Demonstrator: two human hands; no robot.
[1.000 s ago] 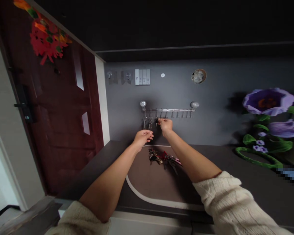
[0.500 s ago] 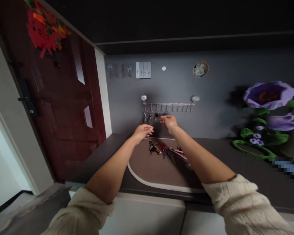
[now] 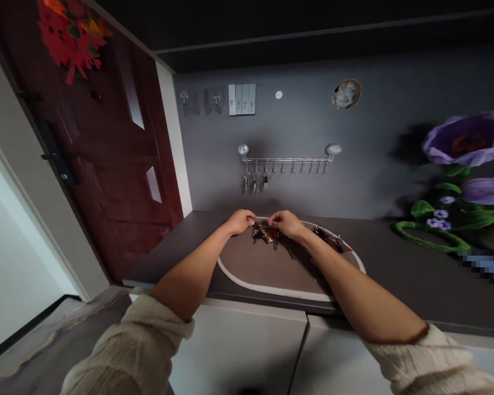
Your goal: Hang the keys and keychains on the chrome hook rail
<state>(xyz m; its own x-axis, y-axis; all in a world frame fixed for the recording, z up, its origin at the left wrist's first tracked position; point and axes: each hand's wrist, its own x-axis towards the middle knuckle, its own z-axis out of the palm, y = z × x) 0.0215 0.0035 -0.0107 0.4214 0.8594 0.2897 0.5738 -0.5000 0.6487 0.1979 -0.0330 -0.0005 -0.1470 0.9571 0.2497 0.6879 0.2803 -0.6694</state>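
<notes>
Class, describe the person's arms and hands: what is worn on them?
The left sleeve and right sleeve are cream-beige, chunky knit, bunched up so the forearms are bare. Left hand and right hand are ungloved; neither wrist shows a watch.

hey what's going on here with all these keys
A person has both bare hands at a pile of keys on a brown mat with a pale rim. The left hand is at the pile's left end and the right hand reaches in over it; whether either grips a key is too small to tell. Above, three sets of keys hang at the left end of a hook rail on the wall.
</notes>
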